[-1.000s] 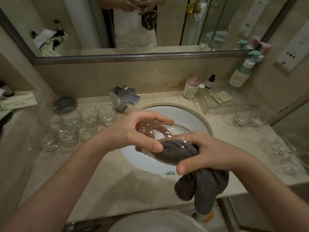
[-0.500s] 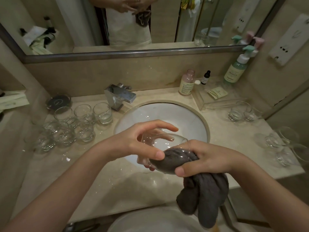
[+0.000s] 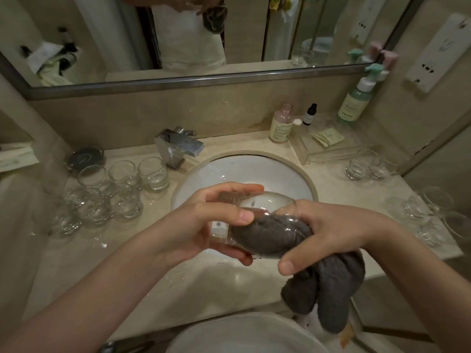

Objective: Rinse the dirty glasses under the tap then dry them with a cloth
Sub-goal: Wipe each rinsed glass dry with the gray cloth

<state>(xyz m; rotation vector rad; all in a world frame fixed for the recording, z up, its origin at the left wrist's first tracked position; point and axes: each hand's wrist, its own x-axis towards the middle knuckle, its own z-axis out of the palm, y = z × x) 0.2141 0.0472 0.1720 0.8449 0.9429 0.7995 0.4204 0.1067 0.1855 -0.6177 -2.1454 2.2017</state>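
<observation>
While the left hand (image 3: pixel 204 225) wraps round the base end of a clear glass (image 3: pixel 254 225), thumb across the near side and fingers curled over the far side, the right hand (image 3: pixel 331 233) grips its rim end together with a grey cloth (image 3: pixel 328 289). So the glass sits directly between the two hands, held in the air above the near edge of the white sink (image 3: pixel 242 171). It lies on its side, long axis running roughly left to right, thick base toward the left hand and open mouth toward the right hand. Part of the cloth is stuffed inside the mouth; the rest hangs down below the right hand, over the front edge of the bench (image 3: pixel 127 263). Beyond the left hand a cluster of glasses (image 3: pixel 109 192) stands on the bench, with the tap (image 3: pixel 178 149) just beside them. Beyond the right hand, more glasses (image 3: pixel 364 165) stand well apart.
</observation>
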